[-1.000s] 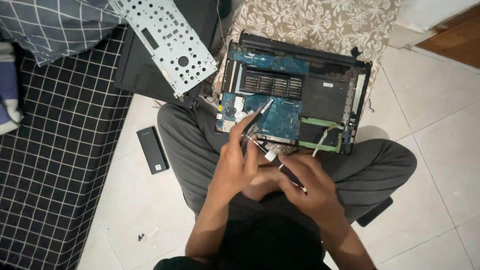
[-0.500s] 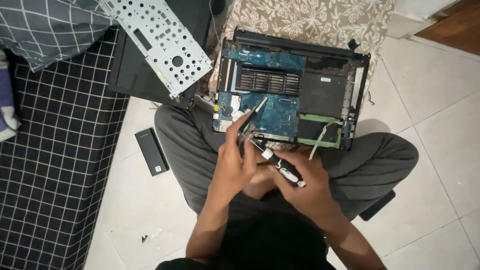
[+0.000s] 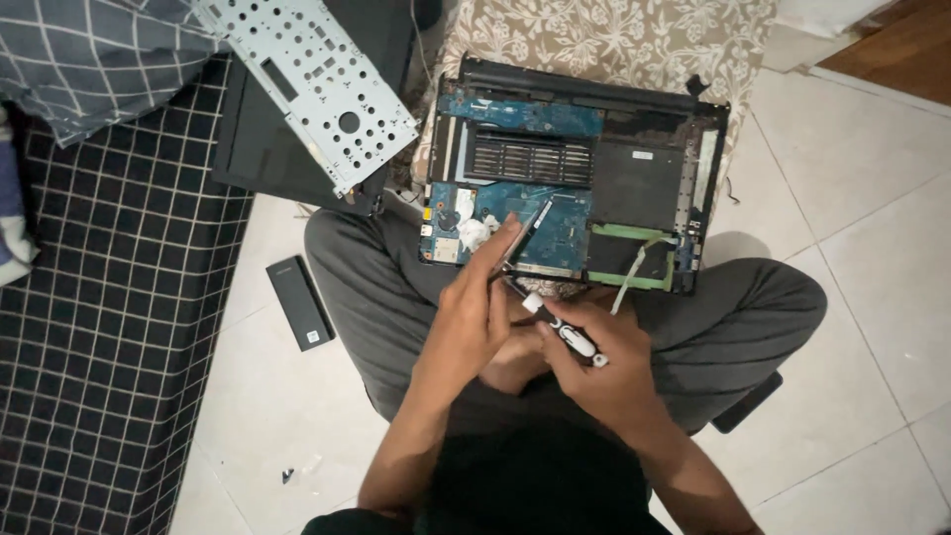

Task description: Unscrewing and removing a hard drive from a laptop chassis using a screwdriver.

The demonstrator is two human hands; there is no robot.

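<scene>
Fingers (image 3: 503, 260) of the left hand (image 3: 471, 322) pinched a slim tool (image 3: 530, 226) over the blue board of the opened laptop (image 3: 634, 188); right hand (image 3: 604, 372) gripped a black-and-white screwdriver (image 3: 565, 332). White label sat on the black battery (image 3: 300, 302) on the floor.

Soft, dim indoor light, no glare. A faint shadow falls right of the opened laptop (image 3: 575, 178). Focus is slightly soft throughout.
</scene>
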